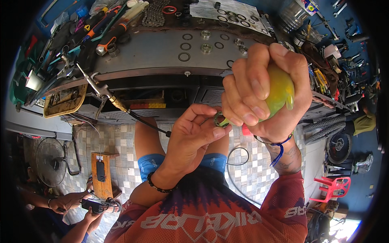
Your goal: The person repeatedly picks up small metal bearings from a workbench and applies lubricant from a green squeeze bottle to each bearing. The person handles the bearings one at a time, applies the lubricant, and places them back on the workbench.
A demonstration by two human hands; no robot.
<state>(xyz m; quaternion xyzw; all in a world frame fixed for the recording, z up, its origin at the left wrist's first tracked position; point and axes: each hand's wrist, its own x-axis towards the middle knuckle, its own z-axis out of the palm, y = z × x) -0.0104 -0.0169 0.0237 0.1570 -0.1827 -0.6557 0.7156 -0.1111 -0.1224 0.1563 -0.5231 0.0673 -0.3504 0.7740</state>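
Grip of my left hand [194,139] is pinched on the edge of a small ring [216,117], held in mid-air just in front of the tabletop [142,52]. Beside it, the grip of my right hand [253,89] is wrapped tight round a yellow-green squeeze bottle [280,83], nozzle [225,122] pointed at the ring; can't tell from up here if they touch. Where I'd expect trouble: it's only a light pinch on that ring, so a shove from the nozzle or a slick edge could send it down to the tiled floor [259,174]. Squeeze too hard and I reckon whatever's in the bottle goes everywhere.

Surface is a proper workshop mess: hand tools [106,42] heaped at the left, an air gun [103,90] by the front edge, a chain [153,14] at the back, loose rings [184,56] mid-surface, a paper sheet [202,9] with more on it, then a big clear jar [291,18].

Room, same direction: fan [50,162], someone else's hands [65,201] with a dark device [92,206], wooden stool [101,184], tyres [324,131], red plastic chair [333,188].
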